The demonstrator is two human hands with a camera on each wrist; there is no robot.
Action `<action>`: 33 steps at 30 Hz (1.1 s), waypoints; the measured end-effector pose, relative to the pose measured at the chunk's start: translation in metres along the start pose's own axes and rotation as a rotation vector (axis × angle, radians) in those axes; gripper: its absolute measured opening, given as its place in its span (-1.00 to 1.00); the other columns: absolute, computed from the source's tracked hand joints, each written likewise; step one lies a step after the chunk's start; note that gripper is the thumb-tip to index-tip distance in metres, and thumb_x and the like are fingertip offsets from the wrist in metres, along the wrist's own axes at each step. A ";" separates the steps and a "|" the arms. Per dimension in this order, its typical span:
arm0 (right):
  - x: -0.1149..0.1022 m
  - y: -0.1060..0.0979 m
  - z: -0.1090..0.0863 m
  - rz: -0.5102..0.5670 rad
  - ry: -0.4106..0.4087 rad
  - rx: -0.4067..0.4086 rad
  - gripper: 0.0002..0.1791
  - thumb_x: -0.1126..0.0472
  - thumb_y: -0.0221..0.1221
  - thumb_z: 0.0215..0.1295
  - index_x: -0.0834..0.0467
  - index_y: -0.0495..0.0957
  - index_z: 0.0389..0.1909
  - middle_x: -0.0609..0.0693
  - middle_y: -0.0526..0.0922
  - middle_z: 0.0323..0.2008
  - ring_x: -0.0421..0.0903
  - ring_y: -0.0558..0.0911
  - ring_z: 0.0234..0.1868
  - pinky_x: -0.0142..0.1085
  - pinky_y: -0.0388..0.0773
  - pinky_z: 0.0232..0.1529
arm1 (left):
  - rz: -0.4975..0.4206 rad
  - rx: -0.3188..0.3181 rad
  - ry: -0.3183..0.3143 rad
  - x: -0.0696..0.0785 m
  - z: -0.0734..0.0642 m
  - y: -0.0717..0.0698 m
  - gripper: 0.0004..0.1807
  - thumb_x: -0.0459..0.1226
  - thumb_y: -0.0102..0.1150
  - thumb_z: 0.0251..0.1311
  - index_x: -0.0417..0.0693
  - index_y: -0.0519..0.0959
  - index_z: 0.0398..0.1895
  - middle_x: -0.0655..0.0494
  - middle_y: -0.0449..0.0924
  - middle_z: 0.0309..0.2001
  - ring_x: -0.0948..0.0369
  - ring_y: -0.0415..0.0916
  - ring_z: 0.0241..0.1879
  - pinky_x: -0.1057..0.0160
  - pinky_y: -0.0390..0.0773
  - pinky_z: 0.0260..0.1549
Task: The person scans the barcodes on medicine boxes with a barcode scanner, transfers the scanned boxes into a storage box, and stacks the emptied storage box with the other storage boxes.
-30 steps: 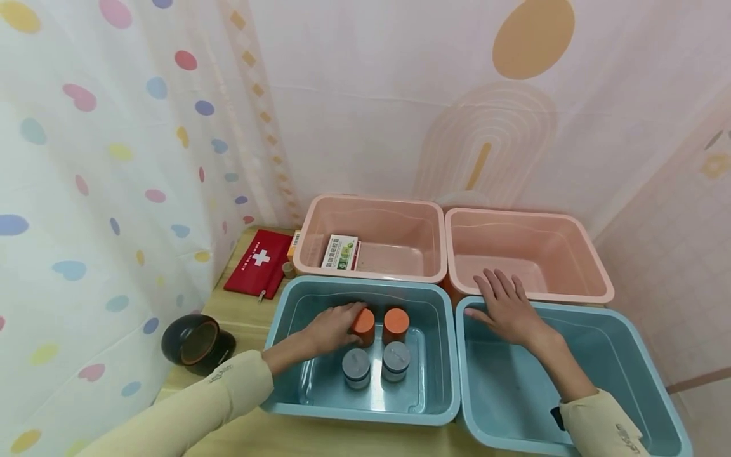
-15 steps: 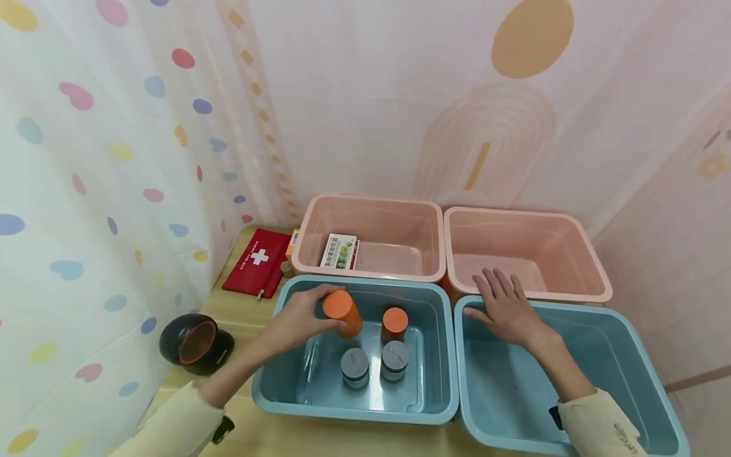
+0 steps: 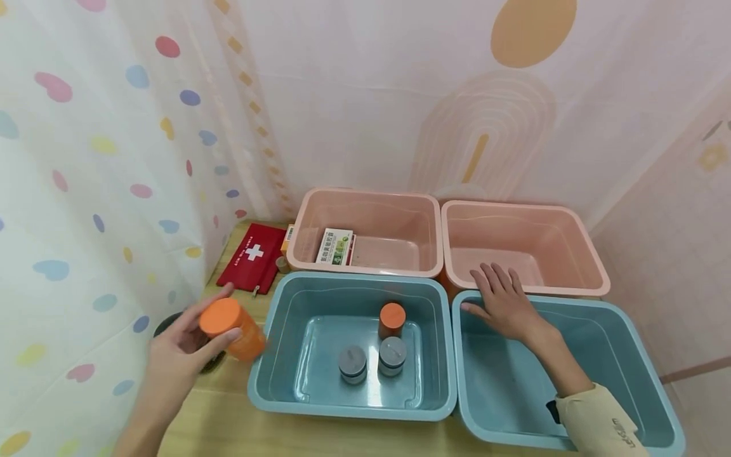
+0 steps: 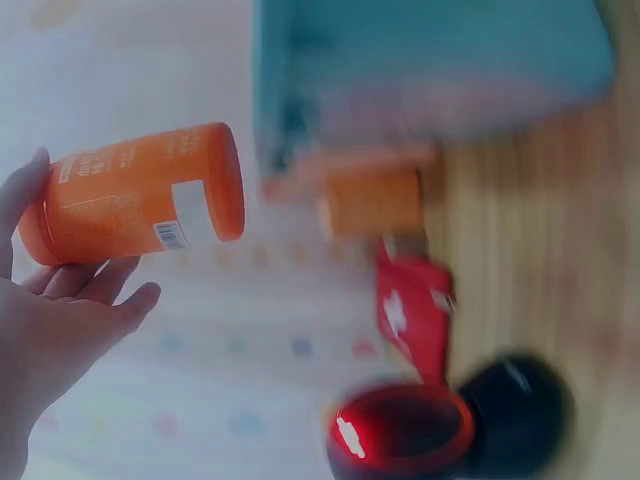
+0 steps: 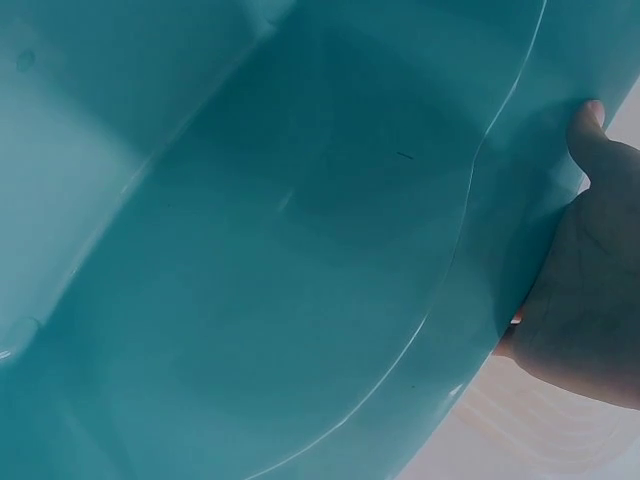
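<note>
My left hand (image 3: 174, 355) grips an orange bottle (image 3: 242, 339) by its capped end, tilted, just left of the left blue bin (image 3: 351, 411). In the left wrist view the bottle (image 4: 130, 195) shows a white label patch with a barcode (image 4: 171, 234) near its base. Another orange-capped bottle (image 3: 392, 317) and two grey-lidded jars (image 3: 352, 363) stand inside that bin. My right hand (image 3: 505, 308) rests on the back rim of the right blue bin (image 3: 571, 438), fingers straight; its thumb lies on the inner side in the right wrist view.
Behind my left hand, partly hidden, stands a black rounded device with a red-lit window (image 4: 405, 430). A red first aid pouch (image 3: 251, 257) lies at the back left. Two pink bins (image 3: 365, 271) stand behind the blue ones; the left one holds medicine boxes (image 3: 335, 246).
My left hand has lifted one orange bottle out of the left blue bin and carried it left, past the bin's edge. The right hand stays on its rim.
</note>
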State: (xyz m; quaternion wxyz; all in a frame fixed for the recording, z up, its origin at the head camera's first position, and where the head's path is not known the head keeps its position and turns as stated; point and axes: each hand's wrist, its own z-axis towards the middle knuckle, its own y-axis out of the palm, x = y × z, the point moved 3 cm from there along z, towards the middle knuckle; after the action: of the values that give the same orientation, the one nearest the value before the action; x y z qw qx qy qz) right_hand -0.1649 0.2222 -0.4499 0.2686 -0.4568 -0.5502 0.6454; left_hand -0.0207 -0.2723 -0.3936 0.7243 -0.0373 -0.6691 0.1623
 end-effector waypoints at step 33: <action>0.001 -0.004 -0.005 -0.006 -0.076 0.039 -0.63 0.14 0.29 0.58 0.30 0.42 0.13 0.34 0.55 0.14 0.38 0.46 0.28 0.50 0.21 0.46 | 0.208 0.503 -0.224 -0.087 0.000 -0.019 -0.20 -0.37 0.68 0.16 -0.02 0.33 0.34 0.46 0.41 0.06 0.50 0.44 0.02 0.71 0.41 -0.02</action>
State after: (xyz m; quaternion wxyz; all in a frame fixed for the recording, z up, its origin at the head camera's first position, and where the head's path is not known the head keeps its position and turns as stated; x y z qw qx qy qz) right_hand -0.1619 0.2263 -0.4467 0.2581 -0.4249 -0.5485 0.6723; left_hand -0.0217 -0.3146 -0.4718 0.6119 0.0931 -0.6761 0.3997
